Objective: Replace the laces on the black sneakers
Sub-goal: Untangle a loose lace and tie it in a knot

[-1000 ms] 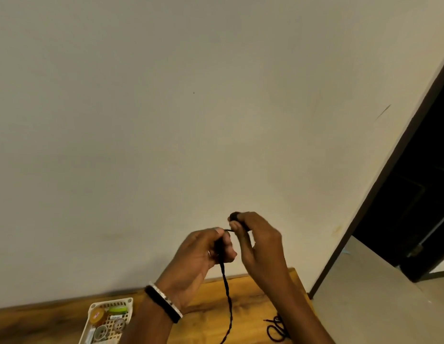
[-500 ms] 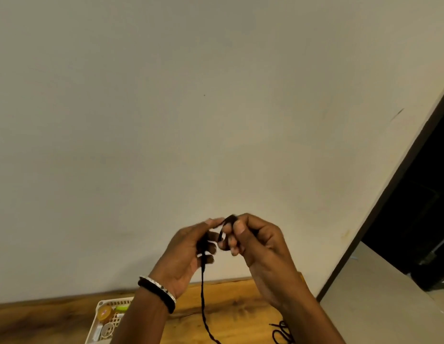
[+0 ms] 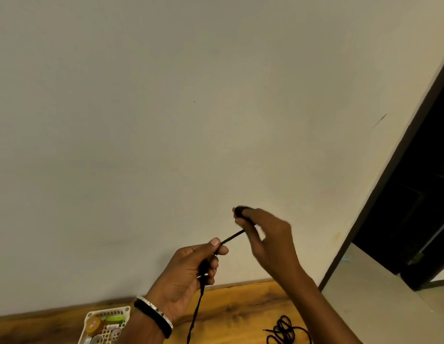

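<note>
A black lace (image 3: 232, 237) runs taut between both raised hands in front of the wall. My left hand (image 3: 191, 269) grips it in curled fingers, and the doubled, twisted rest hangs down from the fist toward the table. My right hand (image 3: 263, 234) is higher and to the right, with lace wound around its fingertips. A second black lace (image 3: 281, 330) lies coiled on the wooden table (image 3: 240, 301) at the bottom right. No sneaker is in view.
A white lattice basket (image 3: 104, 326) with small items and tape rolls sits at the table's back left. The pale wall fills most of the view. A dark doorway (image 3: 414, 194) opens on the right beyond the table's end.
My hands have drawn apart, the right one rising to the right and the left one lowering. The short stretch of lace between them has lengthened and pulled straight.
</note>
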The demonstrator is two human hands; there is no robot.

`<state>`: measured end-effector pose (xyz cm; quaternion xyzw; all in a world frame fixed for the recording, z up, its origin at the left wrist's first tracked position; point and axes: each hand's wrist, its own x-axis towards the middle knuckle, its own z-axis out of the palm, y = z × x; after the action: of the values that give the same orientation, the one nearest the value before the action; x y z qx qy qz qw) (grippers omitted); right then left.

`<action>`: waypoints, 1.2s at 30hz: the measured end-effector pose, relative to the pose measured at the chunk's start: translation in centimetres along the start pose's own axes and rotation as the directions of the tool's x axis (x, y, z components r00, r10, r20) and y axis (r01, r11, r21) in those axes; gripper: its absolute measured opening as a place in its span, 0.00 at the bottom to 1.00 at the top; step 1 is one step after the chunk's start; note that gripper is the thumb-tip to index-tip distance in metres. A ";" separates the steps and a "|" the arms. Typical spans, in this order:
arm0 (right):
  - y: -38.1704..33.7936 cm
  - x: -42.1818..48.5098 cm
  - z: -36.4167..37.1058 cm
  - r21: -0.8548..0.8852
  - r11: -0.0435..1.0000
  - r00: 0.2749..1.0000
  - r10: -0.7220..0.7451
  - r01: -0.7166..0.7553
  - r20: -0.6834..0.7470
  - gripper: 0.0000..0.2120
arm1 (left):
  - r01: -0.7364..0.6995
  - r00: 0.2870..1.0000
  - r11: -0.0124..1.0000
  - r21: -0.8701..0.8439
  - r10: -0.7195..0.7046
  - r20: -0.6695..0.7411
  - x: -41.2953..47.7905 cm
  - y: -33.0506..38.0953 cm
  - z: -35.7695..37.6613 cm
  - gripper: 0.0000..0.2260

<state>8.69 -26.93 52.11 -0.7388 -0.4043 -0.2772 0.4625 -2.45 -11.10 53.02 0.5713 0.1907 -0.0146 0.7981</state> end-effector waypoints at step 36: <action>-4.1 2.5 -2.0 0.376 -0.113 0.272 0.506 -0.920 0.818 0.11 | -0.534 0.383 0.120 0.837 0.917 0.112 2.2 -3.4 1.3 0.07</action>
<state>6.40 -26.85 56.80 -0.5279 -0.0712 0.4401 0.7228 -0.84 -13.05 49.58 0.8482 0.0188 0.4423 0.2909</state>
